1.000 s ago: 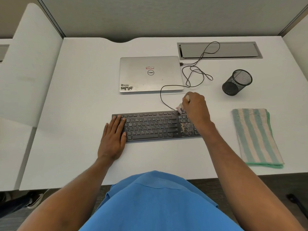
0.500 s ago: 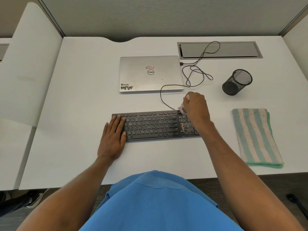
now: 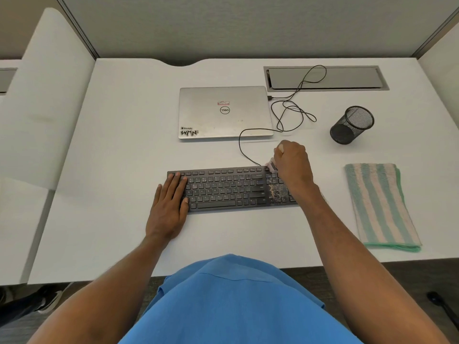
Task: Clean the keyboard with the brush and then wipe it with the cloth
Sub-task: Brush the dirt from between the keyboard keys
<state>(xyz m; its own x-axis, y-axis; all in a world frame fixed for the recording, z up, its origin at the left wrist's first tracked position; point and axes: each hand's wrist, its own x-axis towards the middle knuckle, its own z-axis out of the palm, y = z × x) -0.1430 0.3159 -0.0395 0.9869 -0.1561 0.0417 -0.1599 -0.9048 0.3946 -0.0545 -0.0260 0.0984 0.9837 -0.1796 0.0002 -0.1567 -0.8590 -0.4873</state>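
I see the right hand (image 3: 291, 165) curled tight around a small pale brush (image 3: 271, 165). Only the brush's end shows below the fist, and it sits at the far edge of the keyboard (image 3: 223, 189), above the right-hand key block. The left hand (image 3: 169, 207) lies flat, fingers straight, pressing on the keyboard's left end with its heel on the white desk (image 3: 111, 170). Pale crumbs (image 3: 277, 192) are scattered over the keys just nearer me than the brush. The striped green cloth (image 3: 380, 204) lies folded on the desk, well right of the keyboard and untouched. Beyond the keyboard lies a closed silver laptop (image 3: 223, 112), and a black cable (image 3: 248, 155) loops from it to the keyboard. A black mesh cup (image 3: 351, 125) stands at far right.
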